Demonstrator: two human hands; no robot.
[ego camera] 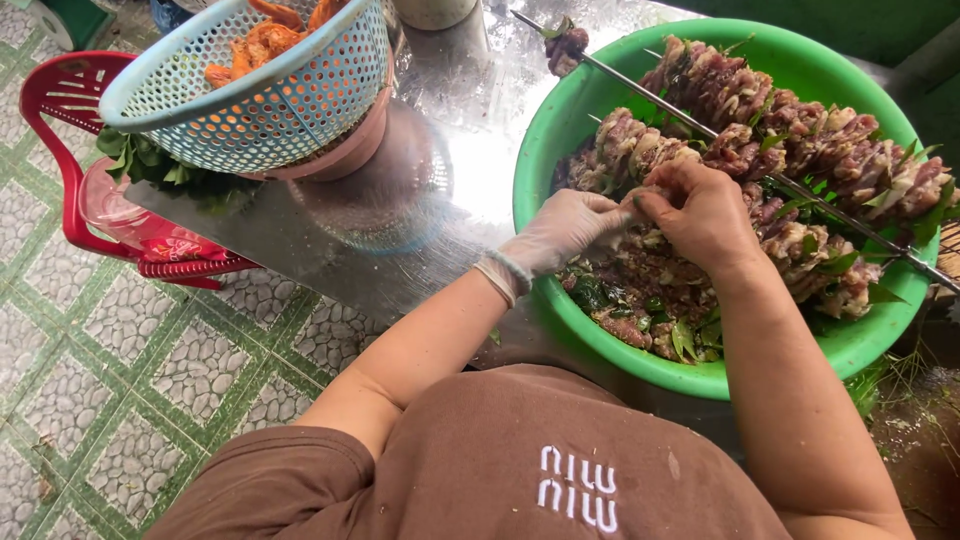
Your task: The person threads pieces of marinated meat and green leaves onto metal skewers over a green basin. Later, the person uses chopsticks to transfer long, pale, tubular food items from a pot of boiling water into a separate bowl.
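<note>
Over the green basin (pixel 850 345), my gloved left hand (pixel 560 232) and bare right hand (pixel 705 215) meet fingertip to fingertip, both pinched narrow on a piece of meat (pixel 640 197) just above the marinated heap. Loaded skewers (pixel 800 135) span the basin rim to rim, one tip jutting past the right edge. I see bare steel table (pixel 470 170) left of the basin before the blue colander (pixel 260 100), which overhangs the table edge above a red plastic chair (pixel 75 95).
</note>
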